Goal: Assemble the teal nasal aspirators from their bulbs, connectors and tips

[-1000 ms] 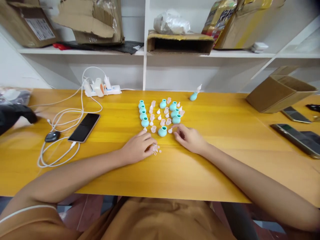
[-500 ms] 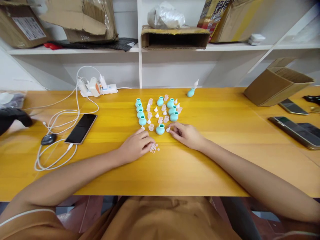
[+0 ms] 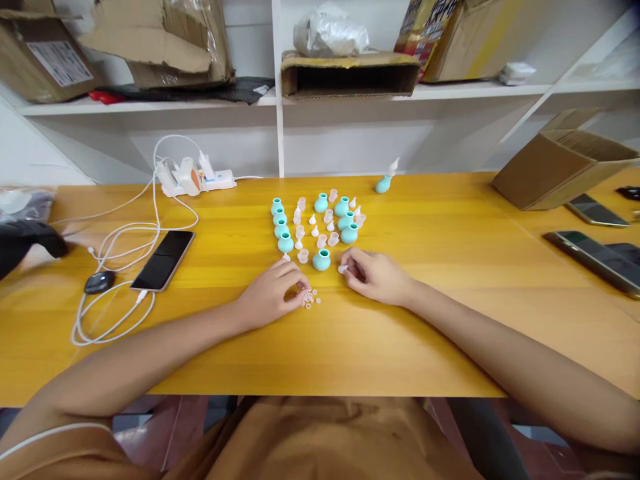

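My left hand (image 3: pixel 270 293) rests on the table with thumb and forefinger closed at the edge of a small pile of clear rings (image 3: pixel 309 297); whatever is between the fingertips is too small to make out. A small white pointed tip (image 3: pixel 343 269) sits pinched in the fingers of my right hand (image 3: pixel 375 275). Between the hands, slightly farther back, stands a turquoise bulb (image 3: pixel 321 261), its round opening upward. More turquoise bulbs (image 3: pixel 285 243) form a column on the left and a group (image 3: pixel 349 233) on the right. Among them are several clear cup-shaped pieces (image 3: pixel 303 256) and white tips (image 3: pixel 315 231).
An assembled turquoise bulb with a white tip (image 3: pixel 384 183) stands at the back. On the left lie a phone (image 3: pixel 164 261), white cables (image 3: pixel 113 230) and a power strip (image 3: pixel 220 180). A cardboard box (image 3: pixel 555 167) and more phones (image 3: pixel 590 257) are on the right.
My right hand has drawn slightly right and back from the front bulb, with the white tip in its fingers. My left hand stays at the rings, its finger loop a little rounder.
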Demonstrator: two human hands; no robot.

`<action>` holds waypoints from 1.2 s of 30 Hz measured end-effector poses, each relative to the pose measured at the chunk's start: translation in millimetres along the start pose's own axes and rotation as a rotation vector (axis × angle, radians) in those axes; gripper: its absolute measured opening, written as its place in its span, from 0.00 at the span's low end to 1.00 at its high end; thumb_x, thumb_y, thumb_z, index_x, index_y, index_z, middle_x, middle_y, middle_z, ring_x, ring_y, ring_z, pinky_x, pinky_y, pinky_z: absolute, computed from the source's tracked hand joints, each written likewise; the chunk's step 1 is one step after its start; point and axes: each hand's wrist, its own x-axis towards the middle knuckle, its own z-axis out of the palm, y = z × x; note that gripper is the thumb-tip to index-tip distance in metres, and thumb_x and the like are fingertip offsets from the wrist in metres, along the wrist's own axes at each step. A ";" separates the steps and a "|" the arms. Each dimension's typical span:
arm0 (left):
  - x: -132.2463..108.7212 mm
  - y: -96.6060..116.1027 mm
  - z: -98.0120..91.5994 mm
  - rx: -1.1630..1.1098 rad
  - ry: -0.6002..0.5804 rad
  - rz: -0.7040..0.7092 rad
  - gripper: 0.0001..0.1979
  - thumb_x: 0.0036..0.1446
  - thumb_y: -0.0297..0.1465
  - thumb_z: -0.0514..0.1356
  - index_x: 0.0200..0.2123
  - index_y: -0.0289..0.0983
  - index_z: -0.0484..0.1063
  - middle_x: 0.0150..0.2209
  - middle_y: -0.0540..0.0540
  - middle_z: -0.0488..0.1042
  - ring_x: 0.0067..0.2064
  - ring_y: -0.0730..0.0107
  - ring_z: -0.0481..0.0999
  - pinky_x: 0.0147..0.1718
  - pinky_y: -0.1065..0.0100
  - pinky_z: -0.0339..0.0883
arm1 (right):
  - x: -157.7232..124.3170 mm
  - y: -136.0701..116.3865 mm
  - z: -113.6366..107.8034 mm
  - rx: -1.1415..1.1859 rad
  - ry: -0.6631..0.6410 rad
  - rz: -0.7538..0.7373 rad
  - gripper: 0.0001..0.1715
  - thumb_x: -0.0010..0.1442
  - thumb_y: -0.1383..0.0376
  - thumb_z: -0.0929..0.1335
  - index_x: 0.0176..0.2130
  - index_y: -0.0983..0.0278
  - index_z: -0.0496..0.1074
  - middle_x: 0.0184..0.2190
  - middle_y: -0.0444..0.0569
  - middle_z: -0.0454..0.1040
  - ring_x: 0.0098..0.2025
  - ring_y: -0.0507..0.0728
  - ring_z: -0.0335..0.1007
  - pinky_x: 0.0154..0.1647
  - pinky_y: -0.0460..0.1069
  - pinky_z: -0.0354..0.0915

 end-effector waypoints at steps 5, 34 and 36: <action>-0.6 7.6 -2.1 -0.125 0.075 -0.046 0.01 0.69 0.30 0.65 0.41 0.40 0.76 0.39 0.49 0.81 0.39 0.67 0.76 0.49 0.61 0.71 | -0.3 -2.0 3.1 0.152 0.053 -0.018 0.08 0.68 0.60 0.70 0.43 0.62 0.69 0.29 0.43 0.74 0.26 0.51 0.65 0.31 0.47 0.60; -6.1 22.3 -4.4 -0.244 0.187 0.165 0.07 0.66 0.27 0.70 0.46 0.39 0.80 0.43 0.44 0.83 0.45 0.68 0.84 0.47 0.66 0.80 | -19.9 -59.5 26.6 1.298 -0.234 0.203 0.22 0.66 0.52 0.78 0.43 0.65 0.72 0.38 0.48 0.83 0.24 0.44 0.66 0.25 0.41 0.66; -6.4 21.9 -4.4 -0.227 0.187 0.178 0.07 0.66 0.27 0.70 0.47 0.39 0.80 0.44 0.44 0.83 0.45 0.68 0.84 0.46 0.67 0.80 | -19.8 -59.9 26.0 1.303 -0.236 0.213 0.23 0.66 0.51 0.78 0.43 0.65 0.72 0.38 0.48 0.83 0.23 0.44 0.65 0.25 0.42 0.66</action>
